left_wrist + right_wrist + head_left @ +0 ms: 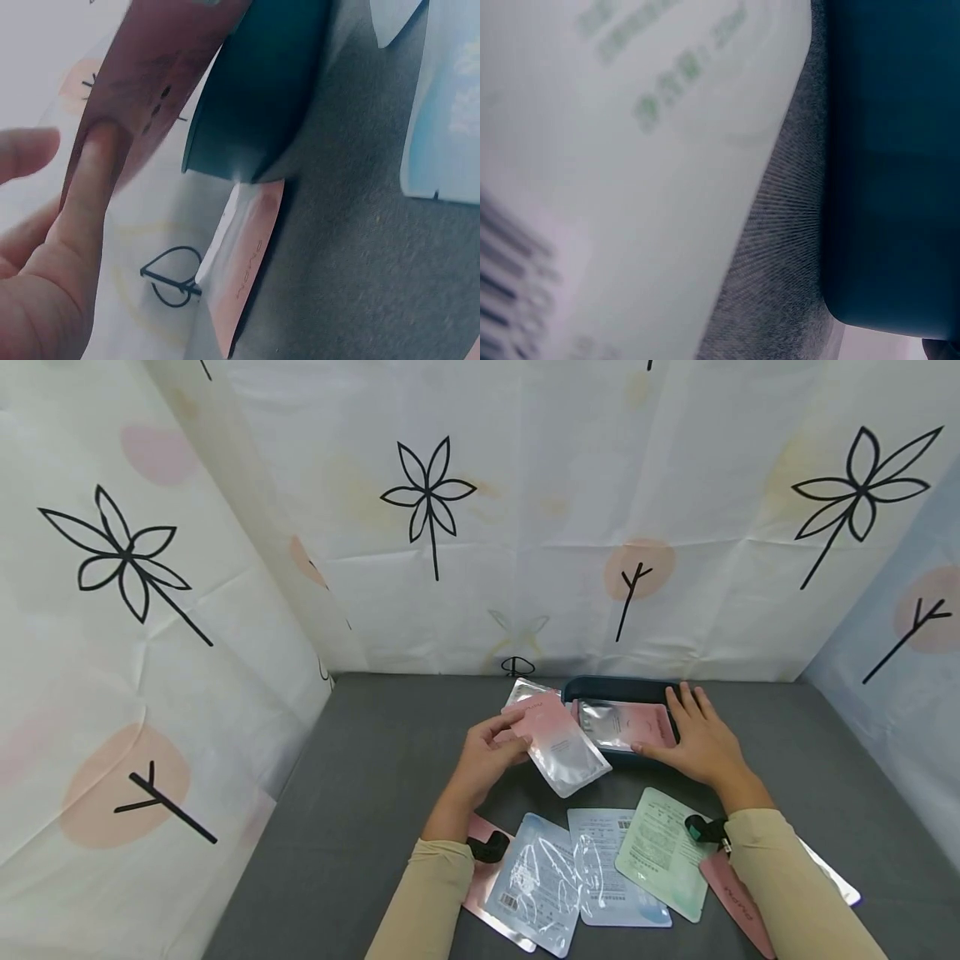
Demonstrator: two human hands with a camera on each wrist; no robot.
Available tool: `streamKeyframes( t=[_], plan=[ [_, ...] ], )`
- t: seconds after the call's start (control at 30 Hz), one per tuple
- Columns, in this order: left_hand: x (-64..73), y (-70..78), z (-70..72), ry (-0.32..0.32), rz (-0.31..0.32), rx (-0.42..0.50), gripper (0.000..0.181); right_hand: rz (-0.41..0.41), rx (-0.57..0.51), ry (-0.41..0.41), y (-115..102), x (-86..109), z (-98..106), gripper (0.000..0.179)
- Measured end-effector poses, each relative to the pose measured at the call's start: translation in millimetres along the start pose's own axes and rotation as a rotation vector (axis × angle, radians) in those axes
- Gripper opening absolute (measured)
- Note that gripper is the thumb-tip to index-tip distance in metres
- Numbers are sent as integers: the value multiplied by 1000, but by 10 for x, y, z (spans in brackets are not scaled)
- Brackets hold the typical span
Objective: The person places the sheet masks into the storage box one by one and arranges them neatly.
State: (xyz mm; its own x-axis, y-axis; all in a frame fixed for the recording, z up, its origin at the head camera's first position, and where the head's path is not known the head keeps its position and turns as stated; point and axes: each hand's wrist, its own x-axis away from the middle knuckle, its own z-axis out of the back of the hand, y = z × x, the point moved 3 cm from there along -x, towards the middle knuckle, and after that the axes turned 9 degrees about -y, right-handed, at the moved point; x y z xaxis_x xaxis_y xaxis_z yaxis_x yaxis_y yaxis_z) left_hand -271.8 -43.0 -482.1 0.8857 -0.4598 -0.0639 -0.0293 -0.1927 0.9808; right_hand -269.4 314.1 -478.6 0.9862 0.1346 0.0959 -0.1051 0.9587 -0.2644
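Note:
My left hand [483, 758] pinches a pink and silver face mask sachet [561, 745] by its left edge. The sachet tilts over the left end of a dark teal bin [618, 687]. At the bin's right end lies my right hand [703, 742], fingers spread, with its thumb near the front rim. Inside the bin is another pink and silver sachet [637, 724]. Behind the held one, a further pink sachet [251, 266] lies beside the bin in the left wrist view. My right hand is outside the right wrist view, which shows the bin's side [892, 187].
Nearer me on the grey table [360, 793] lie two blue sachets [536, 881] side by side, a green sachet [663, 852], and pink ones [738, 897] partly under my forearms. A white sachet corner [836, 877] shows beyond my right sleeve. Patterned cloth [525, 527] hangs behind.

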Motion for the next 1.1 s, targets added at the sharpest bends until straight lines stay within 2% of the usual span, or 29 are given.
streamKeyframes(
  t=[0.13, 0.3, 0.4, 0.5, 0.63, 0.9, 1.1],
  plan=[
    [3, 2, -37, 60, -26, 12, 58, -2, -1, -4, 7, -6, -5, 125],
    [15, 2, -125, 93, -33, -51, 61, -9, 6, -6, 9, -10, -2, 125],
    [1, -22, -187, 61, 1, -75, 55, -13, 8, -7, 10, -15, -2, 125],
    [-8, -51, -243, -3, 37, -120, 52, -14, 8, -8, 16, -22, -5, 125],
    [-4, -88, -273, -49, 67, -189, 56, -13, 11, -4, 19, -28, -9, 125],
    [3, -86, -291, -53, 89, -173, 77, -12, 14, -11, 22, -25, -9, 124],
    [-11, -100, -300, -40, 92, -167, 82, -15, 20, -9, 20, -27, -9, 124]
  ],
)
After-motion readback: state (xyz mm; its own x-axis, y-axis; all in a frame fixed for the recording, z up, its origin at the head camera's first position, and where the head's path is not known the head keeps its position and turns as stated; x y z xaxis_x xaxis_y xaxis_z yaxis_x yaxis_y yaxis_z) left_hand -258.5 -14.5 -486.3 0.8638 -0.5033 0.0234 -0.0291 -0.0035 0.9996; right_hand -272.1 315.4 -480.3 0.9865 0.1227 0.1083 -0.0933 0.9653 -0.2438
